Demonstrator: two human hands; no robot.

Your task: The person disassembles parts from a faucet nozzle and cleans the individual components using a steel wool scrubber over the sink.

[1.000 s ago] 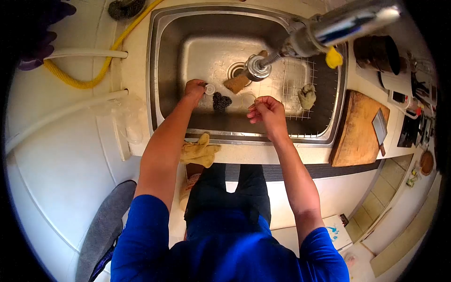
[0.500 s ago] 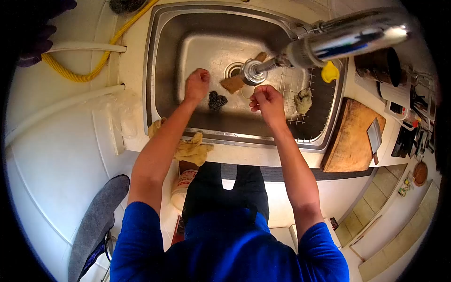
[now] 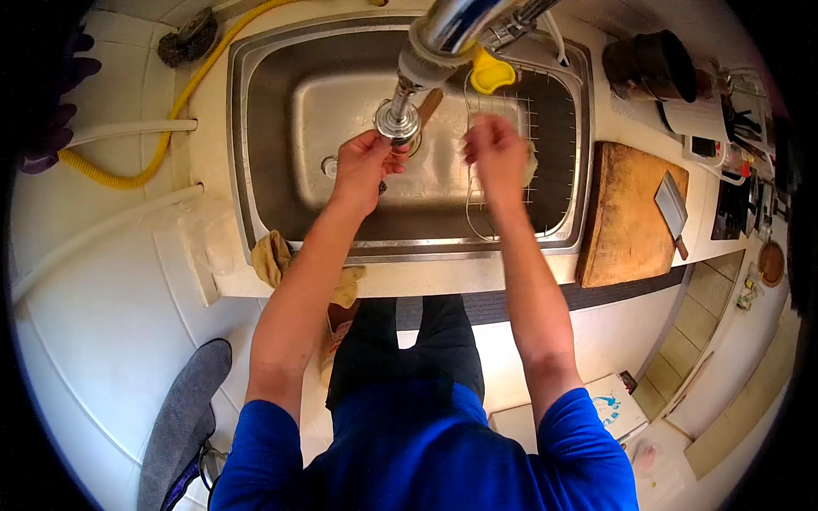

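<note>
My left hand (image 3: 361, 173) is in the sink (image 3: 341, 94), its fingers curled together beside the tap's spray head (image 3: 398, 121); whatever they grip is hidden. A brown wooden piece (image 3: 431, 106) sticks out beyond the spray head, its lower part covered. Behind my left wrist shows a sliver of the dark scouring pad (image 3: 383, 187). A small round metal piece (image 3: 330, 166) lies left of that hand. My right hand (image 3: 497, 157) is over the wire rack (image 3: 473, 209), its fingers smeared by motion. A pale crumpled cloth or sponge (image 3: 532, 167) shows partly behind it.
A yellow piece (image 3: 492, 73) hangs by the tap. Right of the sink are a wooden board (image 3: 626, 213) with a cleaver (image 3: 671, 207) on it and dark pots (image 3: 652, 68). Tan gloves (image 3: 271, 257) drape over the front edge; a yellow hose (image 3: 170, 136) runs left.
My left hand has come right to the spray head. My right hand has moved from below the spray head to over the rack. The view has shifted, and the brown wooden piece lies more steeply.
</note>
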